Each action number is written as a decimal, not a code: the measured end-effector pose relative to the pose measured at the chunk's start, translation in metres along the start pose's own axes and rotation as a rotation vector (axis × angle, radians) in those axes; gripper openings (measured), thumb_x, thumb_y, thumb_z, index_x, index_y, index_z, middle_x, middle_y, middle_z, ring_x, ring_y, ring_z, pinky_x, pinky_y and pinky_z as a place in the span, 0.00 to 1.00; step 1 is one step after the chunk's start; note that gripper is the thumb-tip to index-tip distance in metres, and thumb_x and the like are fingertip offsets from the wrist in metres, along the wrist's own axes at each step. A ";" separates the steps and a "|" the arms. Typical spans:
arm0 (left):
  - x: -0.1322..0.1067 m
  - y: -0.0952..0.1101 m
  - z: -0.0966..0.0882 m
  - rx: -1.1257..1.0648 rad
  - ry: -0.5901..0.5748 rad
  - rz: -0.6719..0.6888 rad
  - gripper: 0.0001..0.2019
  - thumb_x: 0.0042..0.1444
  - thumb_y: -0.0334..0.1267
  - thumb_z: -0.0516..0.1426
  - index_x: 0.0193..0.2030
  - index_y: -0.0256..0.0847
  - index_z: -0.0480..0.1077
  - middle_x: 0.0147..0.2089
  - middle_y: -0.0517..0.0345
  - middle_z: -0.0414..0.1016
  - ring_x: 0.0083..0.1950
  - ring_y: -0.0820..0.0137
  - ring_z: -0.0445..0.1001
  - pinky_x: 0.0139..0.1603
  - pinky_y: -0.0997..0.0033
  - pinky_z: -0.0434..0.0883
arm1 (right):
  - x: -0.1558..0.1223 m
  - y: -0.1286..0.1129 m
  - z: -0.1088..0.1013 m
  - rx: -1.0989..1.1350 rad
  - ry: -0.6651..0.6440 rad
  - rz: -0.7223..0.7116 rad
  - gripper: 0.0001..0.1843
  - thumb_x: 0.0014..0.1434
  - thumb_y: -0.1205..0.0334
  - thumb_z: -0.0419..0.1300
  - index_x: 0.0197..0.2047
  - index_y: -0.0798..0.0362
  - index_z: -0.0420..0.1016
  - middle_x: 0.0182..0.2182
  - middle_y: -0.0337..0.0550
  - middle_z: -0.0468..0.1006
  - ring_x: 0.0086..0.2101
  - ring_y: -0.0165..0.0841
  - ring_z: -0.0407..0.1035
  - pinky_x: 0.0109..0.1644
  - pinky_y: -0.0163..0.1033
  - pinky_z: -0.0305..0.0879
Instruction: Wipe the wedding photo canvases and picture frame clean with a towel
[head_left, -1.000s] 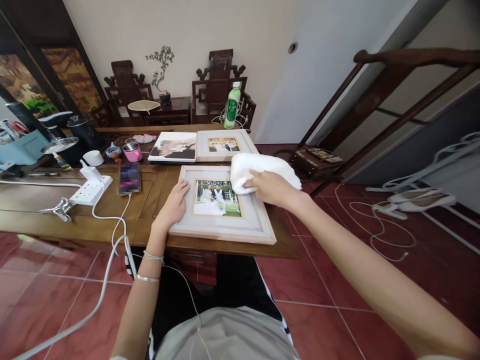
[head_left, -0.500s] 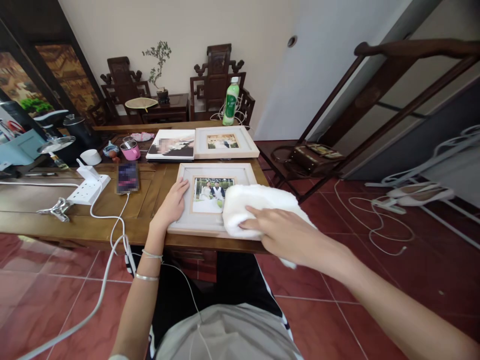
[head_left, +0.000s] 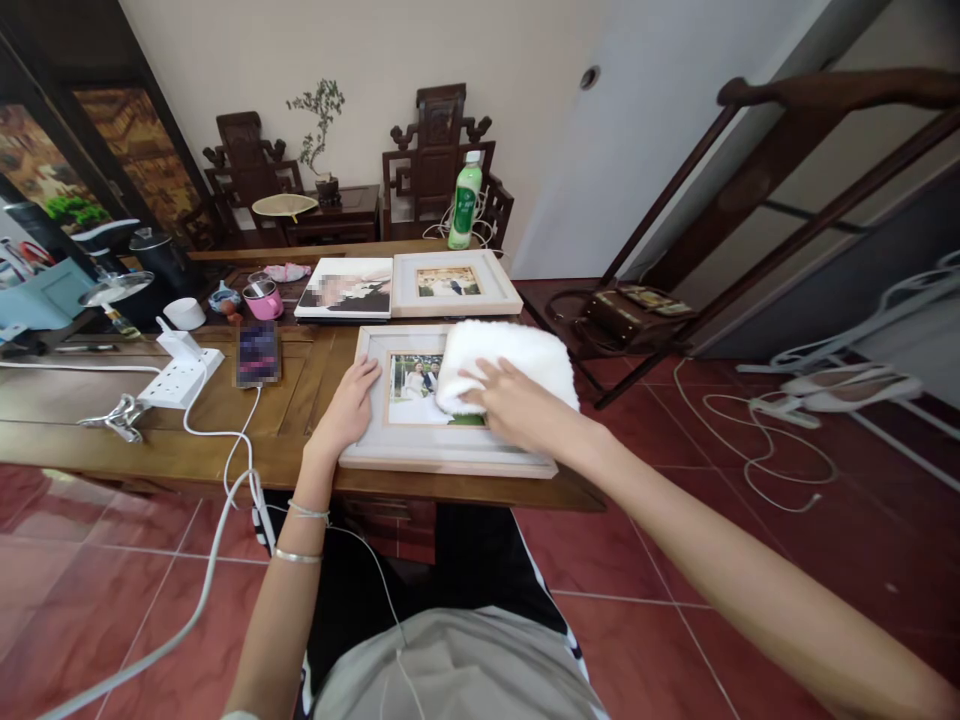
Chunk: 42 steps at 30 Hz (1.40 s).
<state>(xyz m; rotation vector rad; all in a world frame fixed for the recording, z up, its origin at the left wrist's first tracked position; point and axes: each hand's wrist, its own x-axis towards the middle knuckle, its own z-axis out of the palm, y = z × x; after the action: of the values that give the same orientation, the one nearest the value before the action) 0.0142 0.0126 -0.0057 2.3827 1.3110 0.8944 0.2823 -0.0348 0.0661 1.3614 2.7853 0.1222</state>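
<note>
A light wooden picture frame [head_left: 367, 440] lies flat on the table's front edge, with a photo of two people behind its pale mat. My left hand [head_left: 349, 405] grips its left side, fingers curled over the rim. Fluffy and white, a cloth [head_left: 517, 355] covers the frame's upper right part and some of the photo. My right hand [head_left: 517, 405] holds the cloth pressed on the frame, fingers closed on its lower left part.
Behind lie a second frame [head_left: 495, 290] and a white photo panel [head_left: 319, 285], with a green bottle [head_left: 465, 205] beyond. To the left are a phone [head_left: 257, 355], a power strip [head_left: 180, 378], a pink cup [head_left: 264, 300] and trailing white cables. A wooden chair [head_left: 757, 190] stands right.
My right hand has slid the cloth away from me, up the frame, uncovering its lower right corner. My left hand stays on the frame's left side.
</note>
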 end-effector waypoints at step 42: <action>0.000 -0.003 -0.005 0.017 -0.078 0.017 0.25 0.59 0.26 0.44 0.63 0.34 0.64 0.67 0.43 0.60 0.72 0.59 0.49 0.71 0.49 0.50 | 0.071 0.007 0.016 0.043 0.076 0.129 0.35 0.54 0.78 0.49 0.66 0.60 0.60 0.68 0.57 0.53 0.65 0.54 0.45 0.64 0.62 0.46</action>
<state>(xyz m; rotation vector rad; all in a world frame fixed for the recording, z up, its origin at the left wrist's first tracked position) 0.0091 0.0134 -0.0034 2.4198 1.2760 0.7899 0.2448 0.0265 0.0506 1.5798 2.7747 0.1208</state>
